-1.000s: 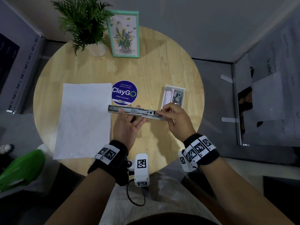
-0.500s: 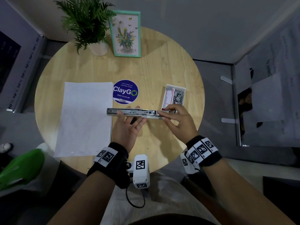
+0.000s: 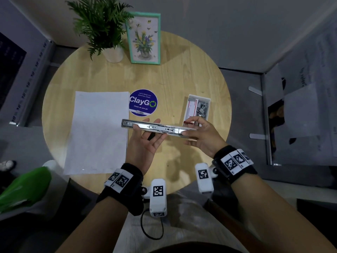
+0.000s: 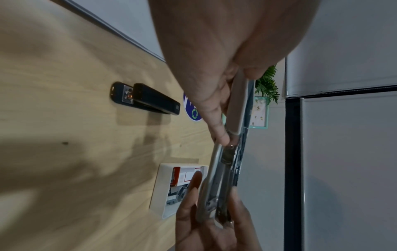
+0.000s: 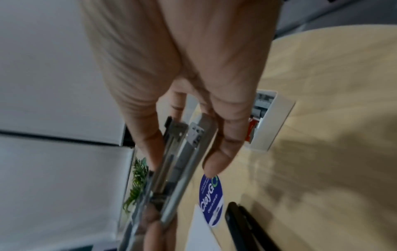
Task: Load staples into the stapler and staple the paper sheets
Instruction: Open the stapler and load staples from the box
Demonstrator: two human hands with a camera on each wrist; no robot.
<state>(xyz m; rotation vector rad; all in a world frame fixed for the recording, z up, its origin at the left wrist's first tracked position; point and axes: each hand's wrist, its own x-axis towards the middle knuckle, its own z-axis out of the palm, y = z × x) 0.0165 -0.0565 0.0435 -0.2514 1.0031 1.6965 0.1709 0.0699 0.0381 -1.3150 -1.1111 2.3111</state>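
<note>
I hold a long silver stapler [image 3: 164,129] level above the round table [image 3: 182,79], its open metal channel facing up. My left hand [image 3: 145,132] lies palm up under its left half, thumb over the near edge, and grips it [image 4: 235,108]. At the right end [image 5: 176,152], my right hand [image 3: 193,128] pinches it between thumb and fingers. The white paper sheets [image 3: 98,132] lie flat on the table to the left. A white tray [image 3: 208,101] with loose staple strips and a red-and-white staple box sits just beyond my right hand.
A black stapler-like bar [image 4: 146,100] lies on the table beneath my hands, mostly hidden in the head view. A blue round sticker [image 3: 143,102] marks the table's middle. A potted plant [image 3: 109,33] and a framed picture [image 3: 144,38] stand at the far edge.
The right hand has slid slightly right along the stapler's end and its wrist has turned outward. The stapler and left hand stay almost in place.
</note>
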